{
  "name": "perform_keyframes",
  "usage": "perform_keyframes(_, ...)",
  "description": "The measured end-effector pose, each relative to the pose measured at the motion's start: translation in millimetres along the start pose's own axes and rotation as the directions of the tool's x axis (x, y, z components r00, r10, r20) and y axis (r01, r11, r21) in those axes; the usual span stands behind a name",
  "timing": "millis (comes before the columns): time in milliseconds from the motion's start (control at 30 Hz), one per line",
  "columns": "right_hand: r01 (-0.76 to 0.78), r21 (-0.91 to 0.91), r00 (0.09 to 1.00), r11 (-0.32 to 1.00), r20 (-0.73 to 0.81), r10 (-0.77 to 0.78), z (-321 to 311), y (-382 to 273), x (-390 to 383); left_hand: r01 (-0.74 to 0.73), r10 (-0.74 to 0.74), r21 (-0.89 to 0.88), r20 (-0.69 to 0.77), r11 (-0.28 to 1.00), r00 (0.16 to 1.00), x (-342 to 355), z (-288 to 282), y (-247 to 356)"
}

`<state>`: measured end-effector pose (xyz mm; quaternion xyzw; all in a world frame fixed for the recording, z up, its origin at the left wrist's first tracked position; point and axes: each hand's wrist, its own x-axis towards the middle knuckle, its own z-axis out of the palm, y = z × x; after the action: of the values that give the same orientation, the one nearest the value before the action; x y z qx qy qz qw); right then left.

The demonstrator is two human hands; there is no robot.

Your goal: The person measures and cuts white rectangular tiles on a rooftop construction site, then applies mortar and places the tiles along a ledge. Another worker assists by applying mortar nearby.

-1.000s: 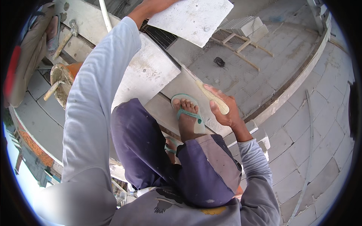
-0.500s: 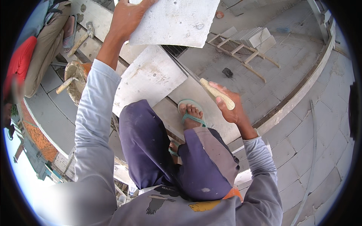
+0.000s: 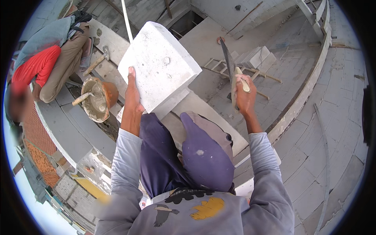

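My left hand (image 3: pixel 135 94) grips the near left edge of a white lightweight concrete block (image 3: pixel 156 64); the fingers under it are hidden. The block is tilted, with pits on its broad face and a thick right side showing. Below it, another pale block (image 3: pixel 172 101) is mostly covered. My right hand (image 3: pixel 244 96) is closed round the pale wooden handle of a handsaw, whose dark tapering blade (image 3: pixel 226 53) points up and away, apart from the block.
On the left stand a mortar bucket (image 3: pixel 111 94) with a tool in it and a wood-handled hammer (image 3: pixel 96 64). A co-worker in a red sleeve (image 3: pixel 45 64) crouches beyond. Stacked blocks (image 3: pixel 254 56) and a wooden ladder (image 3: pixel 264 76) lie lower down at right, inside a curved ledge (image 3: pixel 291 113).
The block has come nearer and tilted, and my left hand now grips its near left edge. My right hand has turned the saw so its blade shows, pointing away.
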<state>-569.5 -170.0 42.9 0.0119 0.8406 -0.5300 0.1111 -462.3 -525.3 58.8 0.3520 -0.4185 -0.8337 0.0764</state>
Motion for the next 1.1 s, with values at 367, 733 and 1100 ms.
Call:
perform_keyframes(367,0.275,-0.44,0.918,0.855,-0.144,-0.369,-285,-169,-93,-0.13,0.011,0.202,0.506,0.971,0.863,-99,216,17)
perform_keyframes(733,-0.058,-0.601,0.834,0.797,-0.468,-0.291,-351,-202,-202,-0.11,-0.352,0.633,0.558,0.766,0.751,-309,297,-162)
perform_keyframes(1100,0.073,-0.525,0.847,0.848,-0.416,-0.331,-337,-112,-263,-0.295,-0.747,0.889,0.455,0.35,0.484,-376,232,-305)
